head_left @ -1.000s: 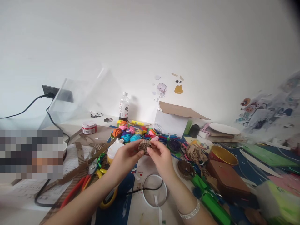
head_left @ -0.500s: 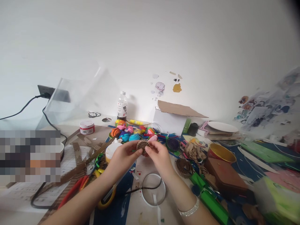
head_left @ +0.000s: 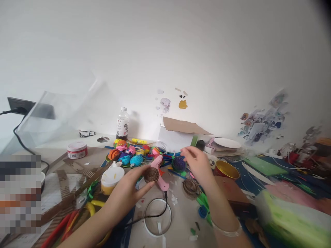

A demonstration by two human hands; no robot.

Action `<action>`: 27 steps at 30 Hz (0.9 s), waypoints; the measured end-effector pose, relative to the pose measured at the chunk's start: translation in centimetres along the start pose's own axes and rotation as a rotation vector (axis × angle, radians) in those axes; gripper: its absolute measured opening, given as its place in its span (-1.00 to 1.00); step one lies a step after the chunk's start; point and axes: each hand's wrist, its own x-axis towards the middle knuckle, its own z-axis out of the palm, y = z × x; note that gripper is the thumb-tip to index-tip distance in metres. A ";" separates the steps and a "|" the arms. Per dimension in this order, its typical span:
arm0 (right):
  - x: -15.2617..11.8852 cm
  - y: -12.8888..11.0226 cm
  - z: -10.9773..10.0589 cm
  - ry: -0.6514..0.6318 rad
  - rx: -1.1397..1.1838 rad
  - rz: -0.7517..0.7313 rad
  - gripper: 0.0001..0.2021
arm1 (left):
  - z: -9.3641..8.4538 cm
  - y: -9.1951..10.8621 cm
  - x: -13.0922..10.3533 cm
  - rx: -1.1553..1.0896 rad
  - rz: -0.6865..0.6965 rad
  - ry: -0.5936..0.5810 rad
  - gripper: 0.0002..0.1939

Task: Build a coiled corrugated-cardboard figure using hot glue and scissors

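Note:
A round coil of brown corrugated cardboard (head_left: 151,175) is held between the thumb and fingers of my left hand (head_left: 133,184), beside a pink glue gun (head_left: 162,181) with a black cord. My right hand (head_left: 198,163) is raised away from the coil, near a dark purple coil (head_left: 179,164). Its fingers are bent, and whether they pinch anything small is hidden. Below that hand lies another brown cardboard coil (head_left: 190,189).
Colourful ribbed balls (head_left: 125,157) and a bottle (head_left: 122,124) stand at the back. A white-lidded jar (head_left: 112,179) is beside my left wrist. A white ring (head_left: 158,217) lies in front, a red-and-gold bowl (head_left: 227,169) at right.
My right hand has let go of the cardboard coil and moved right. My left hand keeps the coil and is slightly lower. The glue gun has come into fuller view as the camera turned right.

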 end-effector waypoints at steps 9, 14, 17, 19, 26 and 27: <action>-3.7 4.8 -1.4 -0.500 -0.701 0.096 -0.53 | 0.9 1.0 -0.8 0.216 0.026 -0.215 -0.71; -4.1 5.6 -0.2 -0.574 -0.772 0.128 -0.36 | 1.3 0.7 -1.1 0.360 0.007 -0.280 -0.70; -3.8 6.0 0.2 -0.569 -0.787 0.134 -0.39 | 1.1 0.7 -1.1 0.340 0.007 -0.260 -0.58; -3.7 6.5 0.3 -0.565 -0.782 0.132 -0.43 | 0.9 0.8 -1.0 0.322 0.021 -0.234 -0.63; -3.9 7.1 0.0 -0.585 -0.729 0.062 -0.59 | 0.5 2.1 -0.7 0.164 0.068 -0.188 -0.81; -4.0 7.0 0.0 -0.583 -0.723 0.049 -0.60 | 0.5 2.3 -0.7 0.148 0.065 -0.196 -0.82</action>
